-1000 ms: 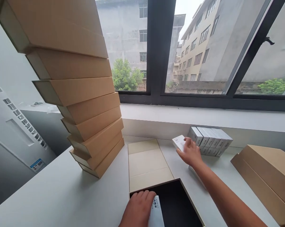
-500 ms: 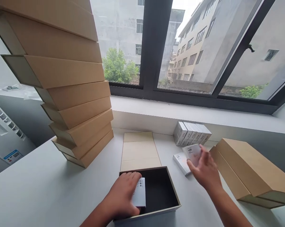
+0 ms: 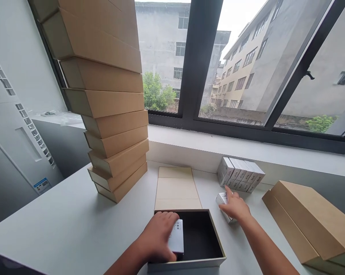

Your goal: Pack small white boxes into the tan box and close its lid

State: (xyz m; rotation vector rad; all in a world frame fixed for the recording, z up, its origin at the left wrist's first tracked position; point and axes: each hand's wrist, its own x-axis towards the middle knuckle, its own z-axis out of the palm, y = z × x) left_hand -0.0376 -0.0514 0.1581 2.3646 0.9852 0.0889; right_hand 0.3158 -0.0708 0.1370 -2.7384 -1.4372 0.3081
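Note:
My left hand is closed around a small white box with dark printing, at the left end of an open storage box with a black inside. Part of the white box is hidden by the fingers. To the right, my right hand is down at table height, thumb and fingers around another small white box. That hand covers much of it, so I cannot tell whether more than one box lies there. The storage box's pale lid lies folded back flat on the table.
A tall, uneven stack of brown boxes stands at the left. By the wall, white small boxes are stacked in two rows. More brown boxes lie at the right on the white table. A window sill runs behind.
My right hand has lowered the white box it held raised and tilted, down to the one on the table. My left hand keeps its hold. The view has shifted left.

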